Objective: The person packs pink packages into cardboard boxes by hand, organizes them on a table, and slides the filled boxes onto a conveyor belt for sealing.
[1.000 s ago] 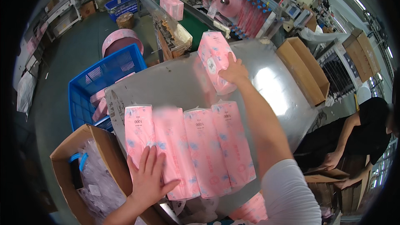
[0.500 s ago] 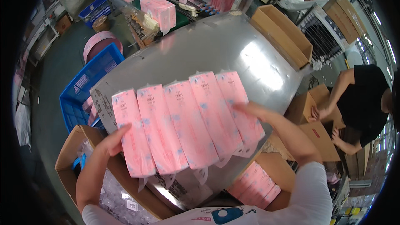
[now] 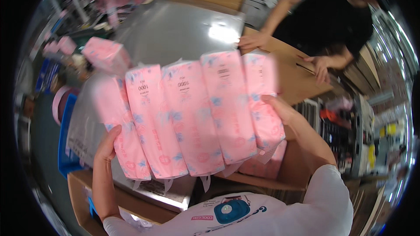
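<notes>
Grip closed from both ends: left hand and right hand clasp a row of five pink packs between them, each pack's long axis running away from the body. An open carton lies nearer the right hand, partly behind the row's right end. Beyond is the metal table; whether the row clears it is hard to tell. Since half a second ago, the view has swung right and the row hides more of the carton.
</notes>
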Available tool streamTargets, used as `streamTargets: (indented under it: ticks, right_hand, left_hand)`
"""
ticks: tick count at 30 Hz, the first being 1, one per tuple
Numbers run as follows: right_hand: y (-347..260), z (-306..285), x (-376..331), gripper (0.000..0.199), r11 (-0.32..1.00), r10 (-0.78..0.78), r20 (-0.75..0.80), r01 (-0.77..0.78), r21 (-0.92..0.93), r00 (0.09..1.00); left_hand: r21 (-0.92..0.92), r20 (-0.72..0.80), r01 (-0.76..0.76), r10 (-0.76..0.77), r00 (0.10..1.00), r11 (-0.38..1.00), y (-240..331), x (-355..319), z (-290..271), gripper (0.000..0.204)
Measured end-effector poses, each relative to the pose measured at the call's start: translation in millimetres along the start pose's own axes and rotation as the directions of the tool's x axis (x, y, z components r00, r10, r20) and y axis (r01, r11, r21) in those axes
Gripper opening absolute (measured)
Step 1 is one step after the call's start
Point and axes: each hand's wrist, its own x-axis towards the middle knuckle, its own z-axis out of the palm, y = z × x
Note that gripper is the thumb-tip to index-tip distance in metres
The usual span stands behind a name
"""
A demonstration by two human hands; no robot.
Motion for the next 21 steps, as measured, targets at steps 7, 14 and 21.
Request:
streamTargets:
  ticks: [7,14,21]
  right_hand:
    - [187.2,-194.3,-164.5,0.059,0.886,-0.058,-0.187,0.137,0.442,0.981]
    - [454.7,-176.7,-98.2,0.041,0.926,0.295,-0.73,0.005,0.378,0.616]
    - [297.0,-171.1,-132.2,0.075,0.906,-0.42,-0.757,0.186,-0.38,0.5]
  left_hand:
    - [0.331,0.558,-0.068,-0.137,0.818,0.941,-51.0,7.3,200.8,0.057]
    - [0.419,0.246,0.303,-0.429,0.869,0.856,-252.6,57.5,279.1,0.058]
    - [0.721,0.449,-0.608,0.443,0.776,0.333,-190.0,41.4,288.8,0.064]
